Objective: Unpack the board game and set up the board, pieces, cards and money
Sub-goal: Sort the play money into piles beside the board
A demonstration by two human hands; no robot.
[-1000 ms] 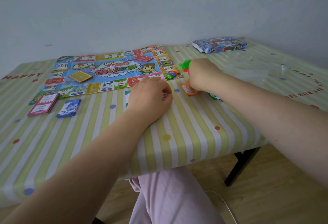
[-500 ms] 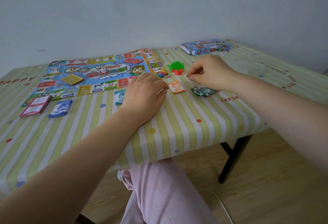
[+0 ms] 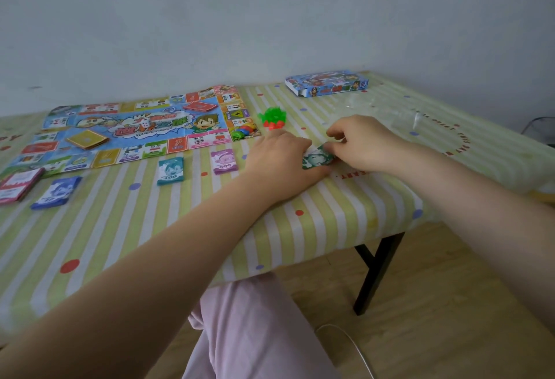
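A home: party-print tablecloth (image 3: 330, 228), plain wall (image 3: 270, 18), wooden floor (image 3: 450, 318).

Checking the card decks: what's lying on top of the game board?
On the game board: a yellow deck, red deck, white die and colored pawns. Squares beneath them are covered.

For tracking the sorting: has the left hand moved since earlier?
Yes. The left hand moved right, away from the board, uncovering the purple notes.
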